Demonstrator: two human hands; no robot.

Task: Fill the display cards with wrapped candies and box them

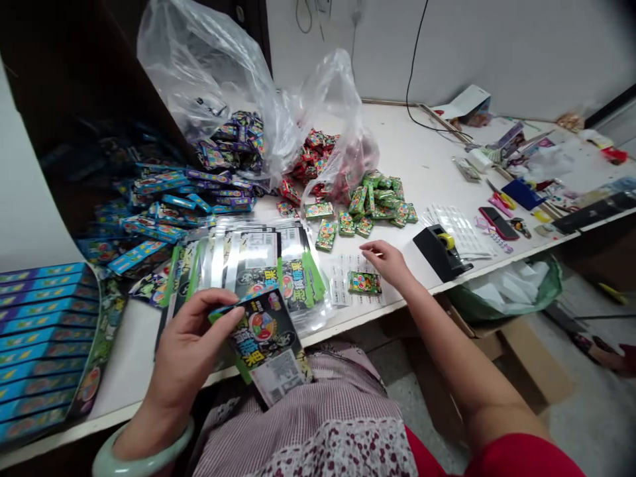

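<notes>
My left hand (pixel 186 351) is closed on a black-and-green printed packet (pixel 258 331) with a barcode panel, thumb on top, tilted over my lap. My right hand (pixel 387 263) is over the table with fingers partly extended and apart, and I see nothing in it. Just below it, a small green candy box (pixel 364 283) lies on a sheet of small printed labels (pixel 340 271). Left of that is a stack of clear-sleeved printed packets (pixel 253 255). A loose pile of green boxes (pixel 382 195) sits beyond my right hand.
Blue boxes (pixel 156 222), purple boxes (pixel 233 142) and red boxes (pixel 315 159) are heaped at the back left by clear plastic bags (pixel 209 53). A black tape dispenser (pixel 437 255), more label sheets (pixel 460 228) and a phone (pixel 498 223) lie rightward. A green bag (pixel 549 298) hangs below the edge.
</notes>
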